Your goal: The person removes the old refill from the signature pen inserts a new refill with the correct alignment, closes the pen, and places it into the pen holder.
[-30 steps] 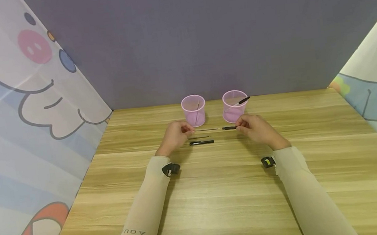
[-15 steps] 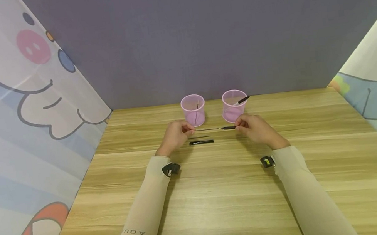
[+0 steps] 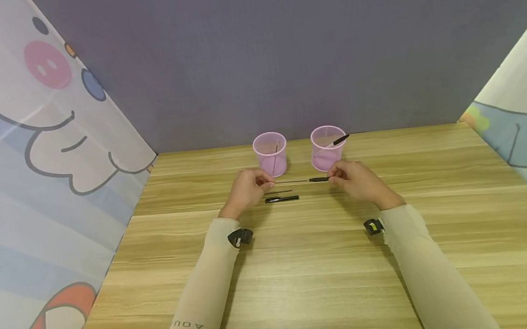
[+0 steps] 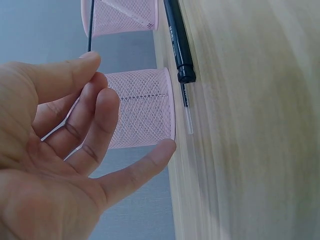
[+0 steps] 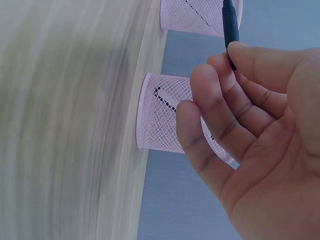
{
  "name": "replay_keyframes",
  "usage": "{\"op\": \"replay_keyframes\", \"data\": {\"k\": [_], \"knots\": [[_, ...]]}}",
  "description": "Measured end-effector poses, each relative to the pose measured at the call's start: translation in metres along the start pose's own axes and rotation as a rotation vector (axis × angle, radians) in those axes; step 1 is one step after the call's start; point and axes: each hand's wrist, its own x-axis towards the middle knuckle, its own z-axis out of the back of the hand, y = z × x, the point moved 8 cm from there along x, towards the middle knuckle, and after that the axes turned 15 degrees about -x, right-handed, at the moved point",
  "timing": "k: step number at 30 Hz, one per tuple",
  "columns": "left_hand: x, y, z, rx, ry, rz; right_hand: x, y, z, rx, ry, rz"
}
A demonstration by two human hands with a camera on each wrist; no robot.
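My left hand (image 3: 246,189) pinches a thin dark pen refill (image 3: 291,182) between thumb and forefinger, pointing it to the right. Facing it, my right hand (image 3: 359,182) pinches a short black pen grip section (image 3: 319,179). In the head view the refill's tip comes right up to the end of that section, in one line with it. The right wrist view shows the black grip section (image 5: 230,27) held at the fingertips, its lower end tapering. On the table below lie a black pen barrel (image 3: 281,199) with a clip and a second refill (image 3: 278,191).
Two pink mesh cups stand behind the hands. The left cup (image 3: 270,155) has a thin refill leaning inside; the right cup (image 3: 326,158) contains a pen (image 3: 341,139) with a black end above the rim. A grey panel (image 3: 251,57) rises behind the wooden table (image 3: 316,288).
My left hand has shifted slightly right, and the gap between the refill's tip and the grip section has narrowed. The right hand has barely moved; the things on the table have stayed put.
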Motion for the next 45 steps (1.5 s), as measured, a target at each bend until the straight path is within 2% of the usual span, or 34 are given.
{"op": "replay_keyframes", "data": {"k": [22, 35, 45], "knots": [[0.0014, -0.0032, -0.005, 0.017, 0.011, -0.038, 0.0002, 0.0046, -0.0029, 0.006, -0.007, 0.032], [0.0007, -0.0048, -0.008, 0.005, 0.034, -0.031, -0.0001, 0.0088, -0.0029, 0.017, -0.004, 0.04], [0.0001, -0.0062, -0.0094, 0.024, 0.038, -0.068, -0.0007, 0.0089, -0.0048, 0.01, 0.017, 0.026]]}}
